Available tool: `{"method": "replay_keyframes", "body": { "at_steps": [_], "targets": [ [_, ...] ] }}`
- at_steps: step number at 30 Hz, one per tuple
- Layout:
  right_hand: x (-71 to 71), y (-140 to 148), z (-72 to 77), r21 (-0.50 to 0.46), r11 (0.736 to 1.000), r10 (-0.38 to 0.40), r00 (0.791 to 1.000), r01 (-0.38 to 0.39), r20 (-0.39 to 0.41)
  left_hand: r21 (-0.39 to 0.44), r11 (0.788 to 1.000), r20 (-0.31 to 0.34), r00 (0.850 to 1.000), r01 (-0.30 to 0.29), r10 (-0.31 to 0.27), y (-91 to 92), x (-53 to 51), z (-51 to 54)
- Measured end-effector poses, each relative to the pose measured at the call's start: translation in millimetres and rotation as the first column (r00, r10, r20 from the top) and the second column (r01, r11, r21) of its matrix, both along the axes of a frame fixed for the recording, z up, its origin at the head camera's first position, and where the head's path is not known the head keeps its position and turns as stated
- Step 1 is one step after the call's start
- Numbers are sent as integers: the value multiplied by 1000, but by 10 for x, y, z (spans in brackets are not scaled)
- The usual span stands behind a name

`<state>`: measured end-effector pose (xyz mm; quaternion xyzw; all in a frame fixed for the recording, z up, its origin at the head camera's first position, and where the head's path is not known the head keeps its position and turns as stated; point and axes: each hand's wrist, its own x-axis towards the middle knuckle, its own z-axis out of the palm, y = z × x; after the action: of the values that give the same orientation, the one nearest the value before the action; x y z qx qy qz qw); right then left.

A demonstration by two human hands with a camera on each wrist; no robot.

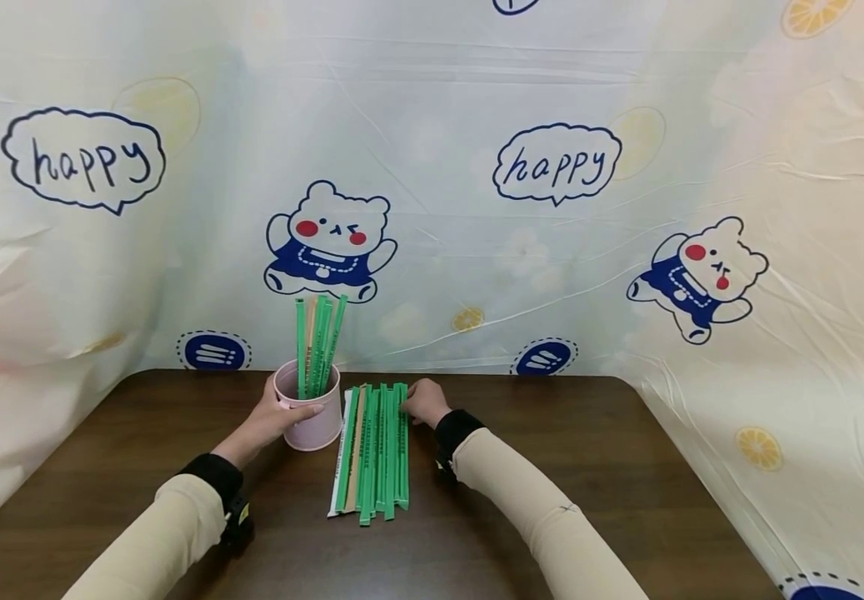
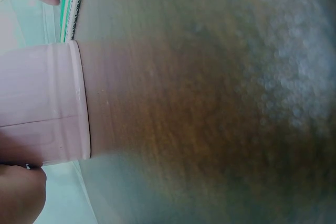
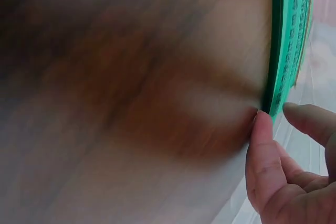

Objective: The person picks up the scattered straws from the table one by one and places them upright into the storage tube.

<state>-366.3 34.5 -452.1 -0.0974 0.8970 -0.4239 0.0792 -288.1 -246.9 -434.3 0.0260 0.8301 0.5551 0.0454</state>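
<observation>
My left hand (image 1: pixel 270 421) grips a pink cup-shaped container (image 1: pixel 312 433), thumb across its front. Several long green wrapped sticks (image 1: pixel 324 350) and a tan one stand upright in it. In the left wrist view, the container's smooth side (image 2: pixel 39 98) appears with part of the hand below. To its right lies a row of green wrapped sticks (image 1: pixel 381 450) printed with small dark writing, with a tan one among them and a white strip at the left edge. At the row's far right end, my right hand (image 1: pixel 427 404) pinches the outermost green stick (image 3: pixel 283 51) between thumb and fingertips.
Everything rests on a dark brown wooden table (image 1: pixel 551 492). Behind it hangs a pale curtain (image 1: pixel 432 167) printed with bears and speech bubbles, close to the table's far edge. The container and the far ends of the sticks are near that edge.
</observation>
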Motion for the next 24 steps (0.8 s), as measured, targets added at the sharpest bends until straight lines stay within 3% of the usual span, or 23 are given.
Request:
{"method": "replay_keyframes", "body": {
  "at_steps": [5, 14, 24],
  "targets": [
    [66, -35, 12, 8, 1000, -23, 1000, 23, -1, 4, 1000, 6, 1000, 1, -1, 11, 23, 3],
    [37, -71, -42, 17, 999, -42, 999, 42, -19, 9, 1000, 2, 1000, -1, 1, 32, 46, 16],
    [90, -86, 10, -7, 999, -51, 999, 50, -14, 8, 1000, 10, 1000, -2, 2, 14, 33, 8]
  ]
}}
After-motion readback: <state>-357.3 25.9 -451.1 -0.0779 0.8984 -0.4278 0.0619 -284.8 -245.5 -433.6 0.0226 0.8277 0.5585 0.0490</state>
